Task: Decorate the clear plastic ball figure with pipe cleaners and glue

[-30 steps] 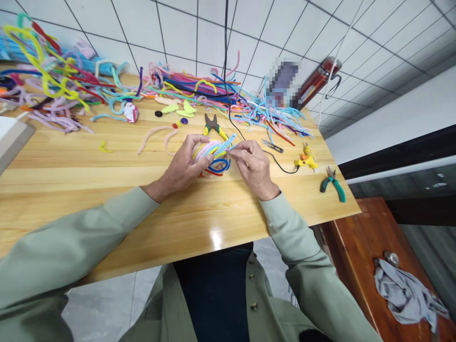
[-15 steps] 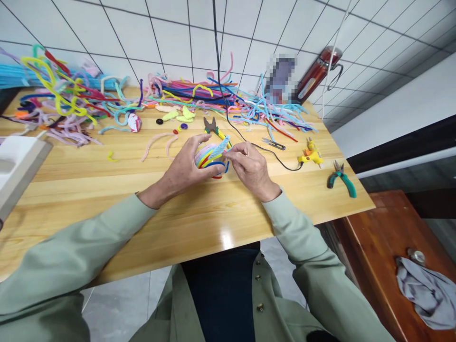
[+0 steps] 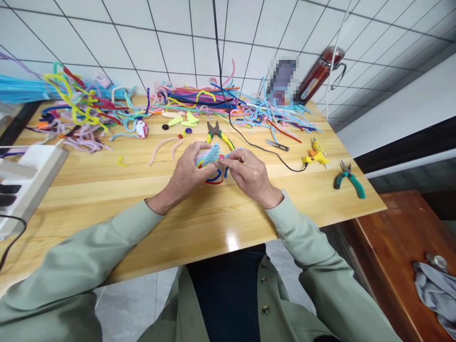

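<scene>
My left hand (image 3: 188, 173) is wrapped round a small bundle of bent pipe cleaners (image 3: 211, 156). It has a light blue woven part on top, with yellow, pink, blue and red strands curving beneath. Thumb and index finger of my right hand (image 3: 249, 175) are pinched together at the bundle's right side, on a pipe cleaner end that is mostly covered by the fingers. Just behind the bundle lie pliers (image 3: 214, 129) with yellow-green handles, jaws pointing away from me.
Heaps of coloured pipe cleaners (image 3: 199, 97) line the wall. To the right lie thread snips (image 3: 278, 145), a yellow glue gun (image 3: 316, 156) with its black cord, and green-handled pliers (image 3: 351, 180). A red flask (image 3: 320, 76) leans at the back; a white power strip (image 3: 33, 190) is at left.
The bundle has turned in my left hand, its light blue part now tilting less to the right. My right fingers have moved in closer against it. The whole view has shifted slightly.
</scene>
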`<move>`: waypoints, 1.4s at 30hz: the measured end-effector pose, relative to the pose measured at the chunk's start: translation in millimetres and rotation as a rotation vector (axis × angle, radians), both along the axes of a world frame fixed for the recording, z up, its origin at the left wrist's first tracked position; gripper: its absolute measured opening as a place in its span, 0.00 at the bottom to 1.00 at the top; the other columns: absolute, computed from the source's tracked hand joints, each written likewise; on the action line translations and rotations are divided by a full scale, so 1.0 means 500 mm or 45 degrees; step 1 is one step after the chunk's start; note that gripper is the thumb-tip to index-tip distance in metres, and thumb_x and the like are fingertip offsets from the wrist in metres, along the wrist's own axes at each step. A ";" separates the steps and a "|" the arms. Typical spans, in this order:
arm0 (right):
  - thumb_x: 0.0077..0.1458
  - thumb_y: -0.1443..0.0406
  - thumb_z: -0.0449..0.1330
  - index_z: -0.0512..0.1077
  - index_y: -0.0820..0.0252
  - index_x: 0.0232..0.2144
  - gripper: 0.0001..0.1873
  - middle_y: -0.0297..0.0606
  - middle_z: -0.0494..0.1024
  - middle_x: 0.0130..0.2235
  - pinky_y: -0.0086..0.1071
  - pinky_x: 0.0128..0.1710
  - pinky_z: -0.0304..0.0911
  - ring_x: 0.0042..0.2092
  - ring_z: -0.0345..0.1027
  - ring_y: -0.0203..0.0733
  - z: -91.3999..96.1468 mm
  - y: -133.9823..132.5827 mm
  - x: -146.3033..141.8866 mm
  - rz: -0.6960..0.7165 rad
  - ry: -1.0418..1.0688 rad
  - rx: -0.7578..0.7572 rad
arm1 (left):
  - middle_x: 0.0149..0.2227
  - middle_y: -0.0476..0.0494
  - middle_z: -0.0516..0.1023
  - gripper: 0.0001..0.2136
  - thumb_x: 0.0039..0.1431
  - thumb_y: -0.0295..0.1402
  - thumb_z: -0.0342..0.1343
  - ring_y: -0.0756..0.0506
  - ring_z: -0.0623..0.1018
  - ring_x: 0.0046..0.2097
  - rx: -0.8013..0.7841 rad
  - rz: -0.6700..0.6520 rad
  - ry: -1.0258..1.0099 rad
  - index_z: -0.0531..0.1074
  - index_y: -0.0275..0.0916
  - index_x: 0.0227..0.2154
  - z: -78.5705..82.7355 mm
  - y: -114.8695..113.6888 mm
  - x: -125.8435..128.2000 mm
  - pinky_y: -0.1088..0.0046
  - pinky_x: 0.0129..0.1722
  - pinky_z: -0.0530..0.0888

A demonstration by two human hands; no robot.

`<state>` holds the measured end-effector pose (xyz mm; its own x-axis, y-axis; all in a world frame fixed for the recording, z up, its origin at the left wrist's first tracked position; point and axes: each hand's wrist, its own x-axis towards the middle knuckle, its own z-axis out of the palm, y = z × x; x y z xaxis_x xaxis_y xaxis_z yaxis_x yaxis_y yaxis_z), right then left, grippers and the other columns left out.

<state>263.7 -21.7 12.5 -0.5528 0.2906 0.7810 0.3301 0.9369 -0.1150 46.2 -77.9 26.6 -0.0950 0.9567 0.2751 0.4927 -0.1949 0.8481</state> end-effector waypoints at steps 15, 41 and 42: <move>0.75 0.74 0.56 0.81 0.53 0.53 0.17 0.41 0.82 0.43 0.35 0.43 0.74 0.44 0.76 0.42 0.006 -0.001 0.007 -0.046 0.053 -0.052 | 0.41 0.46 0.80 0.18 0.54 0.43 0.66 0.40 0.79 0.44 0.050 0.034 -0.334 0.75 0.44 0.46 -0.006 0.004 0.000 0.61 0.47 0.79; 0.76 0.71 0.55 0.80 0.53 0.56 0.17 0.44 0.84 0.44 0.42 0.49 0.79 0.47 0.80 0.47 0.000 -0.009 0.011 -0.051 -0.077 -0.179 | 0.52 0.38 0.79 0.26 0.60 0.50 0.67 0.35 0.80 0.54 0.039 -0.032 -0.097 0.72 0.41 0.54 -0.019 -0.004 0.004 0.53 0.58 0.78; 0.76 0.71 0.55 0.80 0.54 0.56 0.17 0.44 0.84 0.44 0.42 0.49 0.79 0.47 0.80 0.47 0.002 -0.010 0.012 -0.049 -0.082 -0.184 | 0.53 0.37 0.79 0.27 0.59 0.49 0.68 0.35 0.80 0.55 0.039 -0.029 -0.092 0.71 0.41 0.55 -0.019 -0.005 0.005 0.53 0.59 0.78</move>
<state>270.0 -26.4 13.5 -0.5866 0.4194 0.6928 0.3763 0.8987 -0.2254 48.9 -80.3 17.3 -0.0943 0.9501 0.2973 0.4253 -0.2315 0.8749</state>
